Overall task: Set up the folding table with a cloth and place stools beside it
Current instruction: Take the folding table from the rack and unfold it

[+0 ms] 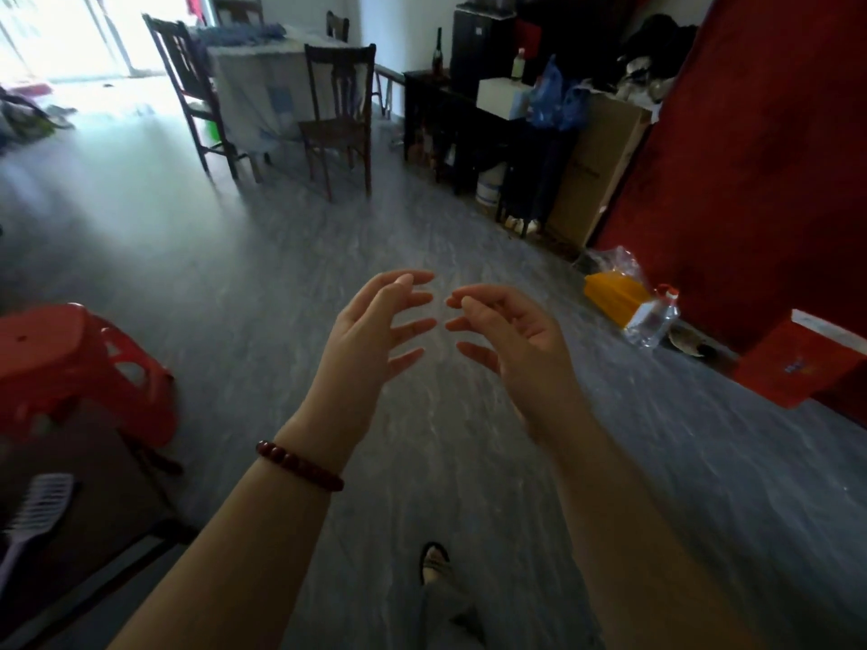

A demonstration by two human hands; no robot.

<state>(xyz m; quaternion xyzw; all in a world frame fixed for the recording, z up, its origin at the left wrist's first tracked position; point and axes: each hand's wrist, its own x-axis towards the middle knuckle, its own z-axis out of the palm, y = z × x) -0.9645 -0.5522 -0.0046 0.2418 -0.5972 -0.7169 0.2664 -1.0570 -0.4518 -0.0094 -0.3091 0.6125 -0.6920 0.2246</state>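
My left hand and right hand hover over the grey floor, palms facing each other. The fingers are loosely spread, tips near but apart, and both hands are empty. The red stool sits at my far left by a brown surface. Its seat is up, and its legs slant down to the right in this view.

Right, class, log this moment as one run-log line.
left hand: open, empty | right hand: open, empty | red stool: at left, untouched | stage: nothing picked up yet
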